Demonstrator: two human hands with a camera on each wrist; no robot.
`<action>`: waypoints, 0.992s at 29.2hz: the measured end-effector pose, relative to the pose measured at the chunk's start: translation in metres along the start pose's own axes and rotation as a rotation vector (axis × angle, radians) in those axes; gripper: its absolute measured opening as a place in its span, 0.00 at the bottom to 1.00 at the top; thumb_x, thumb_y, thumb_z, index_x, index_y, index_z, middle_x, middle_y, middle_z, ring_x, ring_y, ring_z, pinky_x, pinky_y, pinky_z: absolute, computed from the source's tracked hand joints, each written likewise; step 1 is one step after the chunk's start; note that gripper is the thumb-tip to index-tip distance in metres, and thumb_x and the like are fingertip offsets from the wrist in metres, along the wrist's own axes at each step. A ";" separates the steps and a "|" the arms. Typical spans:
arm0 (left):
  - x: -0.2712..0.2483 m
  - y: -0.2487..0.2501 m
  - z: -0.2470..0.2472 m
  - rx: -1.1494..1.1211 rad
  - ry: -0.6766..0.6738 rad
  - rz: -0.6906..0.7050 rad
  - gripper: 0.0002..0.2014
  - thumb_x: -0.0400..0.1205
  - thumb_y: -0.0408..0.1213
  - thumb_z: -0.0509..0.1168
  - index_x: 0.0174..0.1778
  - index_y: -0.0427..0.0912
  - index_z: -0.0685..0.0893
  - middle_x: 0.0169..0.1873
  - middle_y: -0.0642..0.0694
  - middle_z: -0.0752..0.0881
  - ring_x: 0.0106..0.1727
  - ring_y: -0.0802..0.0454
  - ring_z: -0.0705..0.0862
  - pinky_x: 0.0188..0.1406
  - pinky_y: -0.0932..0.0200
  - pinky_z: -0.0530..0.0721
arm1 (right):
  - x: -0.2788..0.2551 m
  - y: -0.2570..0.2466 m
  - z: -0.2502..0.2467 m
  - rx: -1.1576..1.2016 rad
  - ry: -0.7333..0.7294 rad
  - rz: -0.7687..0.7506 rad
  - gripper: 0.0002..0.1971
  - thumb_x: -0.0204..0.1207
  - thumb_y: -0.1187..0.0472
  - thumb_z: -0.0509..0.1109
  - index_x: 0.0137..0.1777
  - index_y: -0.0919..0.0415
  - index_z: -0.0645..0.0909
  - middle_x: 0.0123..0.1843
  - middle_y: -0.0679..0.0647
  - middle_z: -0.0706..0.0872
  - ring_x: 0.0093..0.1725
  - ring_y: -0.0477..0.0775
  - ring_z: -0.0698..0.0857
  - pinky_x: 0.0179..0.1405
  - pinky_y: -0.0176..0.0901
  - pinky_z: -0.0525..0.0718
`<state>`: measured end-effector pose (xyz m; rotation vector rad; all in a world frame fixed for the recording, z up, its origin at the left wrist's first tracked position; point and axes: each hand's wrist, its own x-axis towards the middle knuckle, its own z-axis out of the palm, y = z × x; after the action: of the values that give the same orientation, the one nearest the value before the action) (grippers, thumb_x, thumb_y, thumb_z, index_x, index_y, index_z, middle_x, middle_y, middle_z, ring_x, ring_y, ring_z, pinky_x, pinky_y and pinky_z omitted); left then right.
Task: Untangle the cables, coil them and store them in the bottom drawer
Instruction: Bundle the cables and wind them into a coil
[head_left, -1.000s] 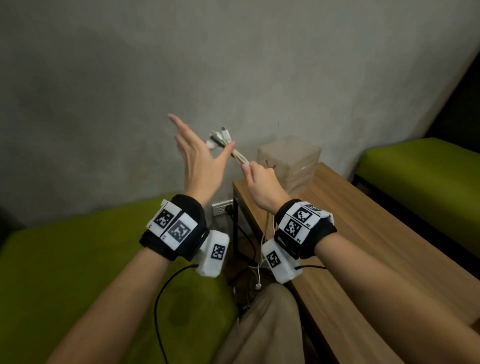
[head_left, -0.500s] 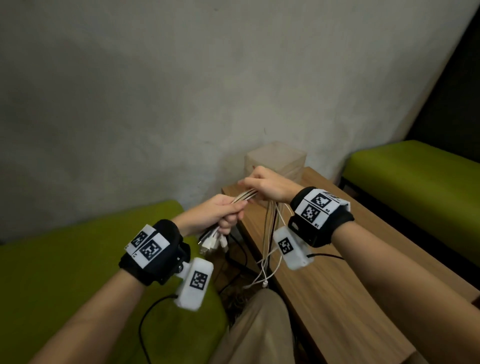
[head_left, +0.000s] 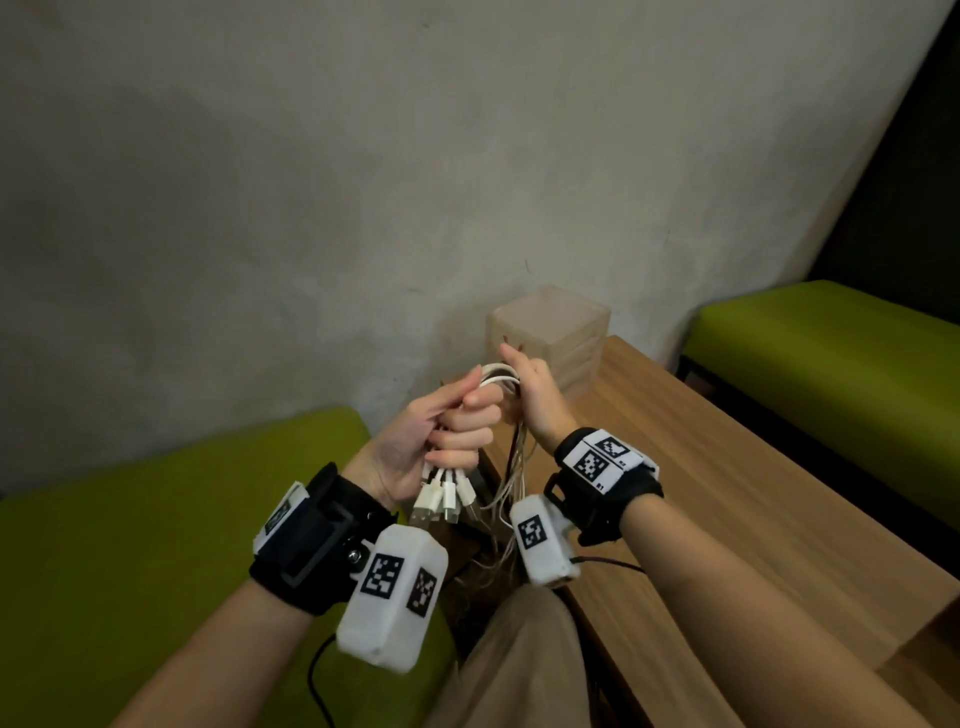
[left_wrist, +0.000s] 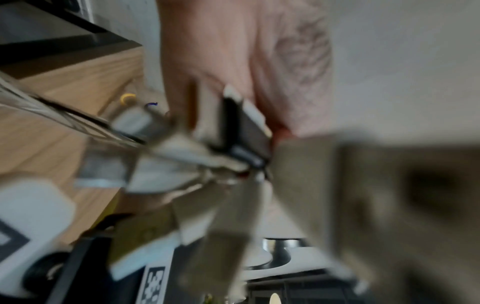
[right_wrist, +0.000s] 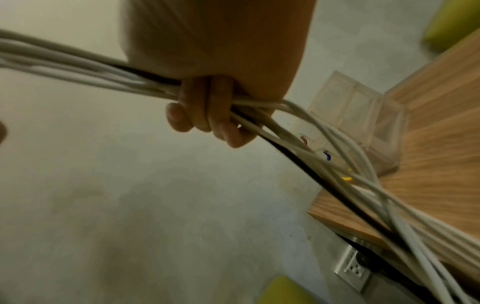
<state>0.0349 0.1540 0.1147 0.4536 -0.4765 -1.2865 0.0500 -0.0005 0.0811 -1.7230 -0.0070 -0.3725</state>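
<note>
From the head view, the left hand (head_left: 441, 436) is fisting around the cables (head_left: 496, 375), plugs (head_left: 444, 496) dangling below its little finger, while the right hand (head_left: 535, 395) is gripping the bundle just beside it. Only the right wrist view is showing the curled fingers (right_wrist: 205, 111) and one black cable among the white, with the drawer unit (right_wrist: 363, 121) beyond them on the table (right_wrist: 441, 144).

Left hand (head_left: 435, 435) fisted round the cables (head_left: 496, 375), plug ends (head_left: 445, 498) fanning out below at six o'clock. Right hand (head_left: 531, 393) at three o'clock of it, gripping the same bundle, loose strands hanging beneath. Translucent drawer unit (head_left: 550, 338) beyond at twelve o'clock, standing on the wooden table (head_left: 727, 519).
</note>
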 end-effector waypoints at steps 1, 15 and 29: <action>-0.001 -0.002 0.000 0.006 -0.008 -0.002 0.15 0.87 0.38 0.50 0.41 0.32 0.75 0.27 0.46 0.66 0.25 0.55 0.66 0.22 0.66 0.70 | -0.002 0.005 0.001 -0.008 0.018 0.006 0.29 0.84 0.55 0.55 0.18 0.57 0.64 0.11 0.45 0.65 0.14 0.41 0.61 0.19 0.34 0.62; -0.003 0.002 -0.018 0.226 -0.040 -0.072 0.14 0.84 0.41 0.56 0.33 0.42 0.74 0.17 0.54 0.63 0.16 0.60 0.61 0.13 0.72 0.68 | 0.003 0.005 -0.001 -0.276 0.328 0.004 0.28 0.82 0.50 0.55 0.18 0.56 0.63 0.18 0.51 0.67 0.21 0.49 0.65 0.30 0.45 0.65; 0.022 0.020 -0.034 0.983 0.788 0.948 0.14 0.87 0.35 0.50 0.45 0.40 0.81 0.19 0.56 0.79 0.25 0.62 0.80 0.43 0.58 0.88 | -0.043 0.017 0.040 -0.556 -0.210 -0.147 0.08 0.82 0.60 0.55 0.43 0.60 0.70 0.34 0.62 0.79 0.34 0.65 0.78 0.35 0.57 0.73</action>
<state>0.0754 0.1386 0.0998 1.2903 -0.5143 0.1623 0.0223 0.0434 0.0484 -2.3151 -0.1995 -0.3167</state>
